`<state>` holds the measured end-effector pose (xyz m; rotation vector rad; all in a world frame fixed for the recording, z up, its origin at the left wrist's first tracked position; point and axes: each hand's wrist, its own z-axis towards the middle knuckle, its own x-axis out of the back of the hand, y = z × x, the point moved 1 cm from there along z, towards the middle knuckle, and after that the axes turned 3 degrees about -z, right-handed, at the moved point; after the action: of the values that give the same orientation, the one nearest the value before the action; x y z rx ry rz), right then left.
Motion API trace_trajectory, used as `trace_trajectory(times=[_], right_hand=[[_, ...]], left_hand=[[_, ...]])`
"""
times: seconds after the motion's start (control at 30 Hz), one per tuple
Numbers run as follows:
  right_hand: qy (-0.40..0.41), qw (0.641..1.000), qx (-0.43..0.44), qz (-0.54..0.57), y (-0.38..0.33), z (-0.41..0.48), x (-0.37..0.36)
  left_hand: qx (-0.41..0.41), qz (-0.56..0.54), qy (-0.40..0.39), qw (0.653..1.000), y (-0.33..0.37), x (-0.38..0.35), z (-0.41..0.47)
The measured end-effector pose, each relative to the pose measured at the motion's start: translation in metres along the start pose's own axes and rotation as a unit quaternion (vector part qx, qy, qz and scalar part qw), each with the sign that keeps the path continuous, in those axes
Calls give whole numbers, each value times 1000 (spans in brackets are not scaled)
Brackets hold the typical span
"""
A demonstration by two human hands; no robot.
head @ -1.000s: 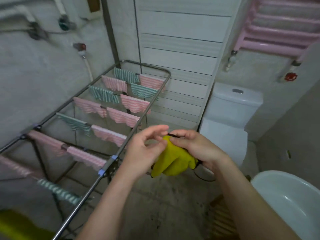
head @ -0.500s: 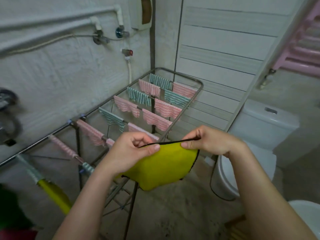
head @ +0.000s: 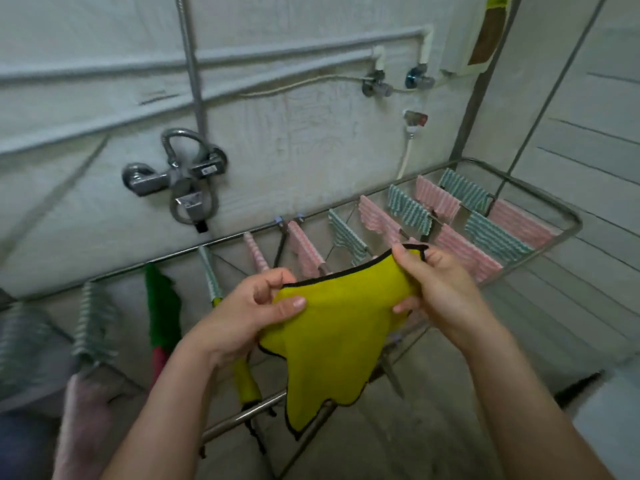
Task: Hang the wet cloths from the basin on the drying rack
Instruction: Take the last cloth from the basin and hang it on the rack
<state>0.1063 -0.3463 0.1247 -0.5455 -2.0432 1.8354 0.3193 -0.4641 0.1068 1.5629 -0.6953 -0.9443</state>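
Yellow cloth (head: 332, 327), bunched a second ago, now spread wide. Left hand (head: 249, 306) and right hand (head: 446, 292) each pinch top hem, holding it above drying rack (head: 239, 419) near rail. Likely ready to drape.

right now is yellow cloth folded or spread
Mostly spread: left hand and right hand stretch the cloth by its top edge; the rest hangs creased.

Chrome mixer tap (head: 175, 178) on the wall at about 10 o'clock, metal riser (head: 189, 64) going straight up from it. White pipes (head: 242, 58) run toward 1 o'clock, ending at two valves (head: 375, 85) beside a white heater (head: 474, 32). Grey floor (head: 433, 410) at 5.
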Motion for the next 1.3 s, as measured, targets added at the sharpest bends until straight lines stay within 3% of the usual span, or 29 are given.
trace_trajectory(times=[0.1, 0.23, 0.4, 0.5, 0.57, 0.67, 0.8, 0.9, 1.0, 1.17, 1.3], right_hand=[[-49, 983, 88, -153, -4, 20, -25], [-145, 976, 72, -145, -5, 35, -57], [-258, 966, -2, -24, -7, 62, -106], [-287, 958, 14, 13, -15, 73, -160], [-316, 949, 21, 7, -21, 77, -199], [-376, 926, 23, 10, -29, 84, -266], [-409, 909, -19, 73, -40, 94, -340], [-436, 889, -54, 124, -41, 103, -398], [-459, 882, -67, 85, -26, 112, -449], [-446, 890, -83, -55, 12, 115, -495], [-467, 865, -33, -179, 50, 123, -525]], left_hand=[[-9, -2, 160, 987, -3, 14, -21], [-51, 53, 330, 941, -1, 33, -45], [-125, -106, 400, 902, 17, 56, -86], [-123, -84, 442, 885, 25, 75, -114], [-112, 44, 530, 840, 29, 91, -131], [-126, 190, 626, 746, 38, 114, -158], [-156, 283, 698, 639, 53, 135, -178], [-128, 328, 733, 582, 60, 159, -191], [-82, 297, 744, 593, 53, 190, -198], [39, 248, 685, 684, 8, 236, -205], [131, 238, 661, 700, -30, 260, -225]])
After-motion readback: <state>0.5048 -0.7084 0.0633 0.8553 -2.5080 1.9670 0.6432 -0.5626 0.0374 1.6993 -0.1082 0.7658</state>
